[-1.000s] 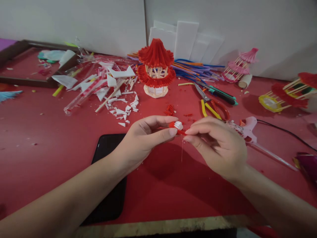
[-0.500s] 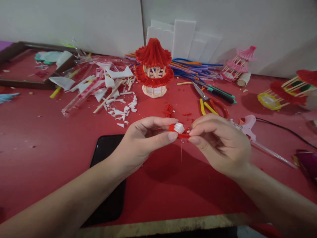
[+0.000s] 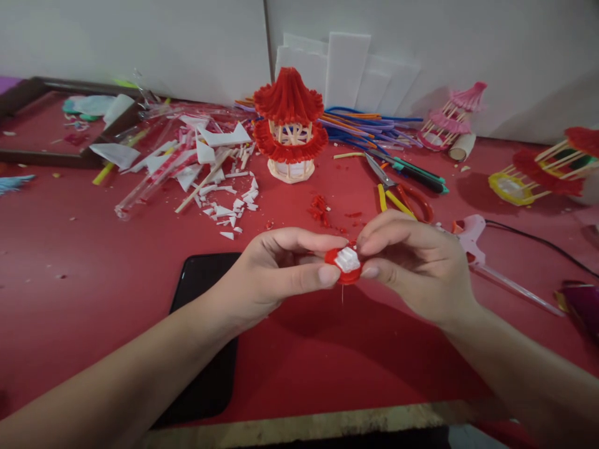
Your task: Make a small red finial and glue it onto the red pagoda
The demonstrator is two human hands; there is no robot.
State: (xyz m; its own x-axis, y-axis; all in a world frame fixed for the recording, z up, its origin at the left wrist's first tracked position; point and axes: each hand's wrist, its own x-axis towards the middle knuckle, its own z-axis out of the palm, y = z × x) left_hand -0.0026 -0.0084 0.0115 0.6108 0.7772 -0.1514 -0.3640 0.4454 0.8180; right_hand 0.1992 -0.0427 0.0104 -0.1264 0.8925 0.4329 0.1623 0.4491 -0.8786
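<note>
Between my hands is a small round red piece [image 3: 344,277] with a white foam-like block [image 3: 347,259] in its middle. My left hand [image 3: 290,262] pinches its left edge between thumb and fingers. At the right edge, my right hand [image 3: 407,262] closes its thumb and fingertips on the rim. A thin strand hangs below the piece. Behind it lies a small heap of red scraps [image 3: 319,211]. Farther back stands a pagoda-like model [image 3: 289,103] with ruffled red roofs and pale stick posts.
Scissors [image 3: 384,174], a black-and-green pen-like tool [image 3: 416,174] and a pink glue gun [image 3: 472,240] lie to the right. A black phone-like slab [image 3: 206,386] is under my left forearm. White foam scraps [image 3: 234,206] and blue pipe cleaners [image 3: 374,125] lie behind. Other models [image 3: 510,187] stand right.
The red piece has tilted toward me, so more of its round face and white block shows. Both hands have shifted slightly while keeping hold of it.
</note>
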